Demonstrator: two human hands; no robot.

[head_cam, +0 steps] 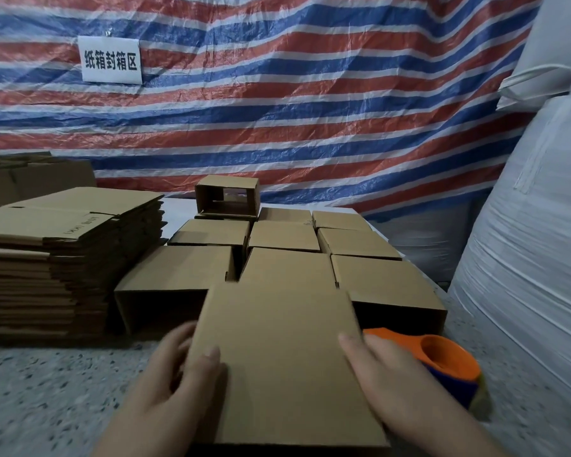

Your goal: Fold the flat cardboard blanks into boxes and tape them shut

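A brown cardboard box [284, 351] sits in front of me on the speckled table [47, 390]. My left hand [182, 374] grips its left side, thumb on the top face and fingers curled round the edge. My right hand [386, 387] lies against its right side, thumb on the top face; its fingers are hidden. An orange and blue tape dispenser [449, 364] stands just right of my right hand, apart from it. A tall stack of flat cardboard blanks [66, 255] rises at the left.
Several folded boxes [287, 235] crowd the table behind the held one, one open box [226, 199] on top at the back. Large white woven sacks [534, 252] stand at the right. A striped tarp with a white sign [111, 59] hangs behind.
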